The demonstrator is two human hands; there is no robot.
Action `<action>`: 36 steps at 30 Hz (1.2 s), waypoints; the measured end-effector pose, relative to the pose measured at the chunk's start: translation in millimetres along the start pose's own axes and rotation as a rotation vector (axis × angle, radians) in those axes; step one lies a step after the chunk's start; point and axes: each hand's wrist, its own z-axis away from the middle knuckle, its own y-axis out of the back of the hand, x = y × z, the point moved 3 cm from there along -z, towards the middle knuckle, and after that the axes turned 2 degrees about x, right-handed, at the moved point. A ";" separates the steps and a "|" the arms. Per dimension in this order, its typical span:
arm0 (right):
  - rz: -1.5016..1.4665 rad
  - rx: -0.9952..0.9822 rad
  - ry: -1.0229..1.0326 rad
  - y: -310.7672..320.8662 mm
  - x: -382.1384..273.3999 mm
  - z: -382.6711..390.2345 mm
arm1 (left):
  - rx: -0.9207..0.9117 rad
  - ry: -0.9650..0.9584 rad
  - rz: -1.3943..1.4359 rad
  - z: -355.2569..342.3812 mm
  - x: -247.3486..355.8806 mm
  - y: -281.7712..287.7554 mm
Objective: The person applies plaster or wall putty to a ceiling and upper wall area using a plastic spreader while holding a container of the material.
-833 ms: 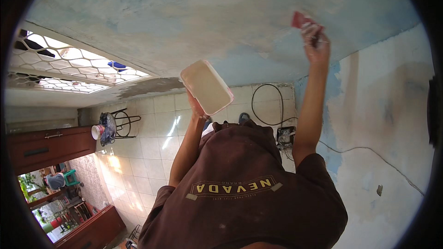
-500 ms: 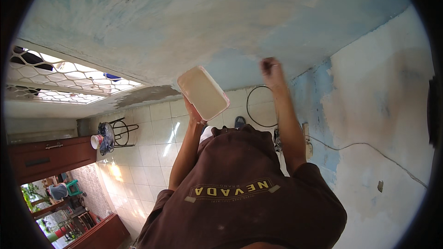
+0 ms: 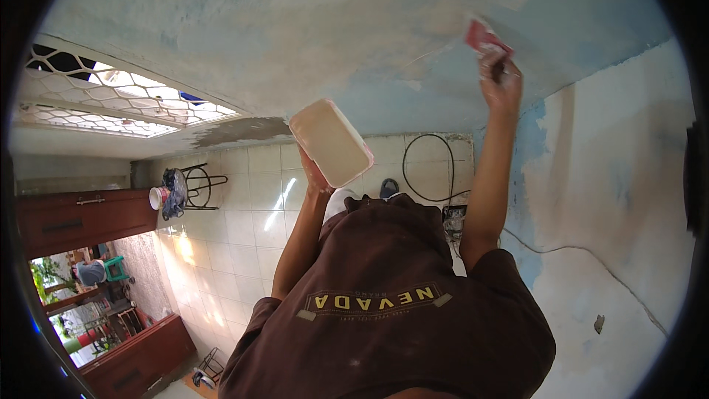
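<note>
In my left hand (image 3: 316, 177) is a rectangular cream tub (image 3: 332, 144) with rounded corners and a pinkish edge. My fingers wrap its near left side, and most of them are hidden behind it. My right hand (image 3: 504, 85), arm stretched forward, grips a red flat scraper (image 3: 487, 35) smeared with whitish paste. The scraper is at the patchy blue and cream wall (image 3: 354, 44); I cannot tell whether its edge touches. Pale streaks cover much of that wall.
A meshed window opening (image 3: 125, 96) is at the left. A dark stool (image 3: 198, 186) with a bag and a pot stands on the tiled floor (image 3: 236, 225). A black cable loop (image 3: 428, 168) lies near my foot. Brown doors (image 3: 81, 218) stand at far left.
My right hand has moved up and to the right along the wall; the red scraper now shows in it. The tub in my left hand has barely shifted.
</note>
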 end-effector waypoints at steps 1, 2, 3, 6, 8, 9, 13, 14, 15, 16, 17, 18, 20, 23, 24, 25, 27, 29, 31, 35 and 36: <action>0.015 -0.043 0.033 -7.1 -6.3 12.4 | 0.002 -0.018 -0.009 1.8 1.1 -0.6; 0.139 0.043 0.144 4.8 -6.4 16.6 | -0.009 -0.010 0.023 1.7 -0.2 1.5; 0.264 0.127 0.250 27.2 -2.0 17.7 | -0.018 -0.004 0.057 2.7 -2.1 4.3; 0.482 0.180 0.219 124.1 58.0 5.7 | -0.043 -0.017 0.037 2.1 1.4 10.4; 0.416 0.340 -0.091 176.3 128.3 -13.6 | -0.041 -0.009 0.063 4.0 4.9 12.2; 0.430 0.406 -0.200 201.6 151.3 -25.6 | -0.037 0.014 0.112 2.8 7.1 11.1; 0.165 0.389 -0.315 208.3 187.1 -75.5 | -0.016 0.035 0.164 4.9 17.7 0.6; -0.065 0.229 -0.474 174.4 187.0 -79.9 | 0.012 0.011 0.161 6.1 19.6 8.7; -0.053 0.184 -0.383 154.2 168.2 -85.4 | 0.028 0.003 0.158 4.9 18.6 12.9; -0.049 0.182 -0.279 138.9 141.6 -85.3 | 0.043 -0.002 0.154 3.4 17.3 16.7; -0.070 0.211 -0.243 124.2 107.8 -86.4 | 0.034 0.016 0.169 1.0 15.8 18.9; 0.088 0.233 -0.069 99.2 82.8 -70.5 | 0.031 0.024 0.187 1.2 16.1 22.6; -0.132 0.194 -0.118 63.4 22.9 -46.9 | 0.031 0.034 0.178 -0.4 10.4 22.3; 0.058 -0.019 -0.069 26.1 31.6 9.4 | 0.060 -0.026 0.104 -0.2 18.4 24.0; 0.100 0.049 -0.051 45.9 36.3 12.0 | 0.068 -0.041 0.099 1.4 21.2 25.5; 0.145 0.120 -0.040 72.1 44.3 9.4 | 0.081 -0.060 0.095 4.6 24.3 27.8; 0.507 0.367 0.133 182.8 104.9 -6.6 | 0.094 -0.062 0.063 1.6 28.6 25.2; 0.459 0.411 -0.256 244.7 181.6 -26.6 | 0.121 -0.081 0.077 8.7 42.7 34.9; 0.490 0.434 -0.435 253.6 262.2 -35.5 | 0.143 -0.100 0.142 19.3 57.6 50.5; 0.328 0.443 -0.475 247.6 349.7 -64.6 | 0.207 -0.189 0.091 37.2 92.8 65.8; 0.262 0.433 -0.405 249.9 355.0 -79.5 | 0.197 -0.182 0.091 35.9 100.9 70.3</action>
